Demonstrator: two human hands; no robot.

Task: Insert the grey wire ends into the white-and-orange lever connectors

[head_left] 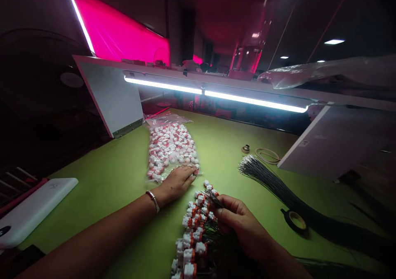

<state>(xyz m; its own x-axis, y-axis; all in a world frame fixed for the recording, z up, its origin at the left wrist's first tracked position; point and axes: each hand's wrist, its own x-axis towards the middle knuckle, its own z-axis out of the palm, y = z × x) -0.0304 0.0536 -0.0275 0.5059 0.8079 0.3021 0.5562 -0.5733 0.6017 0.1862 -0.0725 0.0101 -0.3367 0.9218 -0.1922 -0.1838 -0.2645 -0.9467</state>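
My right fingers (227,215) are pinched shut on a bunch of thin dark wires (215,199), just above the white-and-orange wire connectors (192,233) heaped on the green worktop (108,196). My left hand (176,184) lies open and flat on the clear plastic bag of connectors (170,147) at twelve o'clock. A loose wire bundle (272,184) fans out at two o'clock, near a tape roll (293,221).
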